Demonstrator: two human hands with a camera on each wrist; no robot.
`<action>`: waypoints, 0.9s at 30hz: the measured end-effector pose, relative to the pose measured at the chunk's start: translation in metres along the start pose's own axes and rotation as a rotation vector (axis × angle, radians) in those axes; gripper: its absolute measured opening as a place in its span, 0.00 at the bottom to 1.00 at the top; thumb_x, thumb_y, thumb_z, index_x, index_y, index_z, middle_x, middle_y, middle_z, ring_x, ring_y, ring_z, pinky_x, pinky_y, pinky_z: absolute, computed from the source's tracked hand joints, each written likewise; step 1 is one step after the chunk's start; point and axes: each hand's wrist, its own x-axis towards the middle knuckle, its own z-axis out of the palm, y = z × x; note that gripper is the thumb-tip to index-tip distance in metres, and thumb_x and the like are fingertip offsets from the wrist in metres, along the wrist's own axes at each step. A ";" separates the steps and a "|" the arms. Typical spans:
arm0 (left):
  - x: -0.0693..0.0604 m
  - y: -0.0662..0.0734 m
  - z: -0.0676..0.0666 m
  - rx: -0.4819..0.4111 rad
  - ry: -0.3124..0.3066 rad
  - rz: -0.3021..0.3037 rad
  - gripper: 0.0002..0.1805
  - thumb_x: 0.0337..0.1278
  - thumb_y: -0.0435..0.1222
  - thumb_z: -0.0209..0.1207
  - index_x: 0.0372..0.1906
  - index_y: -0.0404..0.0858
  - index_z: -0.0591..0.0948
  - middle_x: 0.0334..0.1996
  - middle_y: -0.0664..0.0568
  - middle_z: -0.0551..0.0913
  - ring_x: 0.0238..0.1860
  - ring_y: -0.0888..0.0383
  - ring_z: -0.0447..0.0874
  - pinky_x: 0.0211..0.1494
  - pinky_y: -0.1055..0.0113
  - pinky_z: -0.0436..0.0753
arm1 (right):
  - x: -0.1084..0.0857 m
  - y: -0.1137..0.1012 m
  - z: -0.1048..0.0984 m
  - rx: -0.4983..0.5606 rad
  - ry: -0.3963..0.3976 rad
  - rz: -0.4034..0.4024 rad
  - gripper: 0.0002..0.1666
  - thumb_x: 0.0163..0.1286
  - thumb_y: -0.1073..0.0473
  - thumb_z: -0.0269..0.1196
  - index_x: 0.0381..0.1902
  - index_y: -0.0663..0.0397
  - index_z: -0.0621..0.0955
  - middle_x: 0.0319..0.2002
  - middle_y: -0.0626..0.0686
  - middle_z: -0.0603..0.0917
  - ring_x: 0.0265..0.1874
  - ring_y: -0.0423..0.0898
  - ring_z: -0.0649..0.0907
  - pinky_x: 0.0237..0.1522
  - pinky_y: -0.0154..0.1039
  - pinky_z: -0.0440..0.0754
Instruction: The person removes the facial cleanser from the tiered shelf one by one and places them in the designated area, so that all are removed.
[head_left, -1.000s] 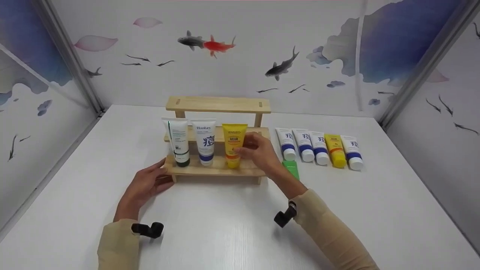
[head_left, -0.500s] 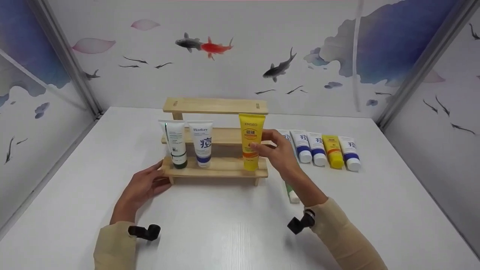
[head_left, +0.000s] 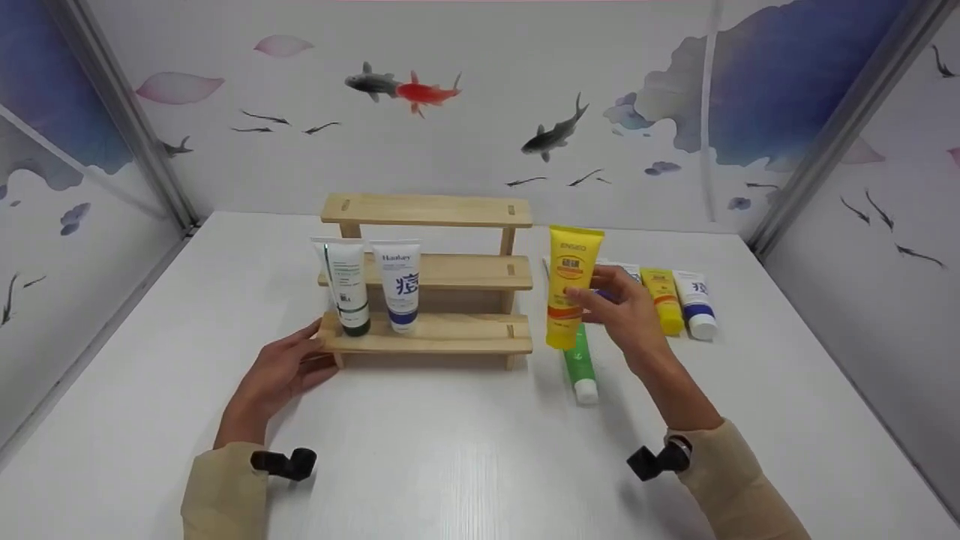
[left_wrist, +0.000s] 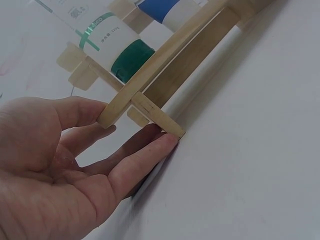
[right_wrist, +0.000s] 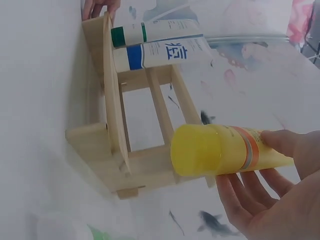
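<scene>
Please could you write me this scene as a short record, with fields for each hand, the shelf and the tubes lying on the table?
Left hand: touches the left end of the wooden rack
Right hand: holds a yellow tube, cap down, in the air
Lowest shelf: green-capped tube and blue-banded tube, both standing on their caps in its left half
Lying on the table: green tube, second yellow tube, rightmost white tube
Partly hidden: more tubes behind the right hand; number unclear
</scene>
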 end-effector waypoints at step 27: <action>0.000 -0.001 -0.004 0.005 -0.009 0.010 0.32 0.79 0.42 0.45 0.80 0.51 0.52 0.74 0.36 0.65 0.56 0.59 0.82 0.62 0.67 0.84 | 0.015 0.055 -0.086 -0.131 -0.207 0.139 0.46 0.68 0.41 0.65 0.74 0.49 0.57 0.67 0.62 0.71 0.54 0.54 0.83 0.54 0.43 0.88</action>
